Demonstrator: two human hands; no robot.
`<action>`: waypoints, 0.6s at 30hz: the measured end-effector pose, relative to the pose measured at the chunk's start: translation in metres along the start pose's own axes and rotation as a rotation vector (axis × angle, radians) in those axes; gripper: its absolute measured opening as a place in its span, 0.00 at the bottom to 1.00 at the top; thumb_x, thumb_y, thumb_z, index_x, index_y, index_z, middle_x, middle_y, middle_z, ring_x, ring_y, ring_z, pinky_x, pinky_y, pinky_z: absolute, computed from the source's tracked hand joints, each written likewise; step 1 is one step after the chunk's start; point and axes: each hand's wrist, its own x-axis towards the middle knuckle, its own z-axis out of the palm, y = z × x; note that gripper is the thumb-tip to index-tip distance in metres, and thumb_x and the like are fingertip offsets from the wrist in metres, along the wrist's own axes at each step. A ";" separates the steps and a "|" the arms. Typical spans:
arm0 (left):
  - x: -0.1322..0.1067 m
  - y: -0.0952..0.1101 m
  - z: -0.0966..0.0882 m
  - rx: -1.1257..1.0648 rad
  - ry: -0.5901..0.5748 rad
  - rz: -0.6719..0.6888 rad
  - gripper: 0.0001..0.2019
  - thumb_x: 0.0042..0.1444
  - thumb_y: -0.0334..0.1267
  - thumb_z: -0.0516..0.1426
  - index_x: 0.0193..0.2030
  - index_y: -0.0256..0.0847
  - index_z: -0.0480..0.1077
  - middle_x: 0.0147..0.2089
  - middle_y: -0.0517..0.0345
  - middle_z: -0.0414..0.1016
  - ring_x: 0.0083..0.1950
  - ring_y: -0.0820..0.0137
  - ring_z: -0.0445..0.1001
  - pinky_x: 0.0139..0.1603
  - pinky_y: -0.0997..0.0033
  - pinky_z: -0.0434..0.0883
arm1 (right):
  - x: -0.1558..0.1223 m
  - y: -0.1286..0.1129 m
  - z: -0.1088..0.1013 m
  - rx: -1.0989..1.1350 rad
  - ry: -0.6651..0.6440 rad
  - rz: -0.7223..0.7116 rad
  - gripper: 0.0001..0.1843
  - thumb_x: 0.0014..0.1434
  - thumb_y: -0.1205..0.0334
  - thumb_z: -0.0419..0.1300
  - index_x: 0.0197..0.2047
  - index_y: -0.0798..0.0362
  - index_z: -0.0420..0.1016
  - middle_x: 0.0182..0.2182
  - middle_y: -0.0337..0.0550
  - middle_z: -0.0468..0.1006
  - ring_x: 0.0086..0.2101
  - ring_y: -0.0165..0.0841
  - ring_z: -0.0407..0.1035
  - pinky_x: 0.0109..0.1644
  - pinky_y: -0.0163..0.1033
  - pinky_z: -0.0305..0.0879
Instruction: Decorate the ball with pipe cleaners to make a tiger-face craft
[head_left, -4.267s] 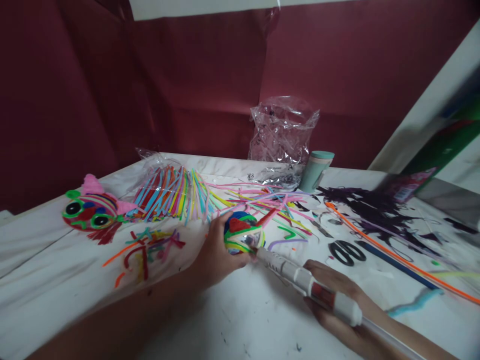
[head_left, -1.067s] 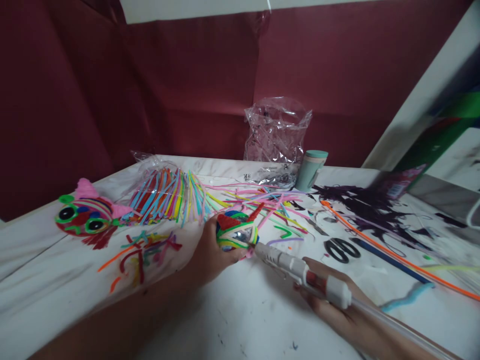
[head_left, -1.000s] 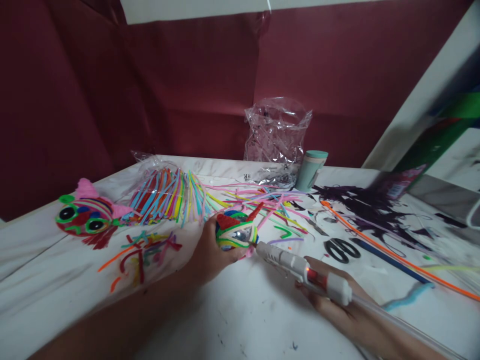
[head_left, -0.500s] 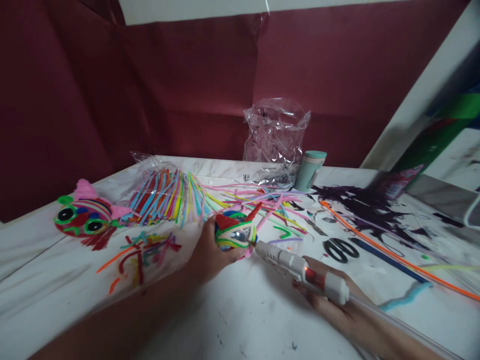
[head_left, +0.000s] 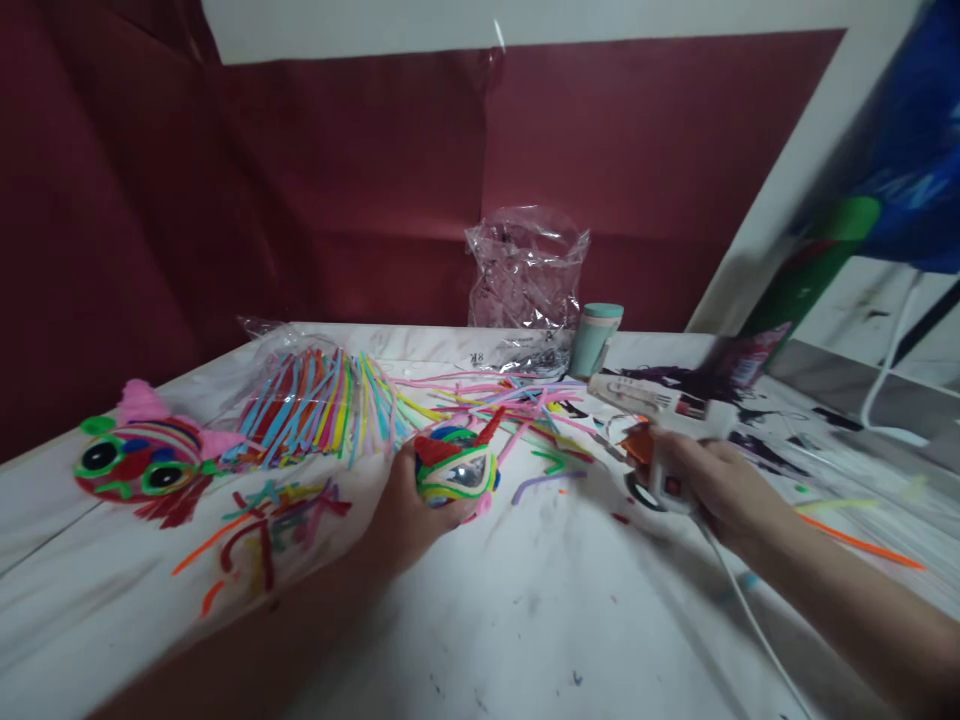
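Note:
My left hand (head_left: 409, 510) is wrapped round a small ball-shaped craft figure (head_left: 454, 470), covered in coloured pipe cleaners with red pointed pieces on top and a bare shiny patch facing me. On the right, my right hand (head_left: 712, 480) grips a white glue gun (head_left: 660, 405) with an orange trigger; its nozzle points left and away from the figure. A white cord trails from the handle toward the lower edge. At the far left sits a fish-like craft figure (head_left: 150, 450) with big black eyes, touched by neither hand.
Cut pipe cleaner bits (head_left: 281, 520) lie left of my left arm. Behind them, a clear bag (head_left: 315, 400) spills long pipe cleaners. A teal-lidded container (head_left: 596, 340) and a crumpled plastic bag (head_left: 525, 270) stand at the back. Dark purple shreds (head_left: 765, 450) lie to the right.
My right hand has pulled the glue gun's tip off the figure and carried it up and to the right. The left hand still holds the figure. The view has shifted slightly right.

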 end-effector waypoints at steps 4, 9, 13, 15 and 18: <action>0.003 -0.002 0.000 0.028 0.010 0.006 0.37 0.36 0.43 0.68 0.55 0.42 0.60 0.52 0.49 0.72 0.51 0.57 0.73 0.54 0.55 0.70 | 0.027 0.013 -0.016 0.124 -0.027 0.235 0.11 0.57 0.61 0.60 0.26 0.58 0.73 0.17 0.45 0.76 0.16 0.29 0.68 0.18 0.30 0.64; 0.004 0.000 0.001 0.028 0.064 0.025 0.36 0.34 0.43 0.67 0.54 0.43 0.62 0.49 0.52 0.74 0.50 0.56 0.74 0.52 0.57 0.71 | 0.038 0.025 -0.032 -0.037 0.029 0.299 0.12 0.60 0.58 0.57 0.30 0.58 0.72 0.19 0.48 0.78 0.19 0.32 0.72 0.21 0.33 0.69; 0.002 0.006 0.001 0.020 0.079 -0.008 0.32 0.33 0.43 0.67 0.48 0.44 0.65 0.44 0.54 0.75 0.46 0.56 0.76 0.48 0.58 0.72 | 0.041 0.023 -0.040 -0.230 0.120 0.311 0.15 0.58 0.54 0.59 0.28 0.58 0.72 0.17 0.45 0.76 0.17 0.32 0.70 0.18 0.34 0.65; 0.002 0.007 0.001 0.021 0.100 -0.017 0.31 0.32 0.44 0.67 0.46 0.44 0.66 0.43 0.54 0.76 0.46 0.55 0.76 0.48 0.57 0.72 | 0.041 0.021 -0.047 -0.327 0.142 0.302 0.17 0.57 0.52 0.60 0.25 0.56 0.72 0.15 0.42 0.74 0.15 0.30 0.67 0.17 0.33 0.62; 0.003 0.005 0.001 0.014 0.081 -0.026 0.30 0.34 0.45 0.67 0.47 0.43 0.65 0.43 0.54 0.76 0.46 0.56 0.76 0.48 0.56 0.71 | 0.038 0.017 -0.061 -0.474 0.175 0.283 0.18 0.56 0.53 0.61 0.19 0.54 0.71 0.12 0.41 0.71 0.15 0.31 0.66 0.20 0.34 0.62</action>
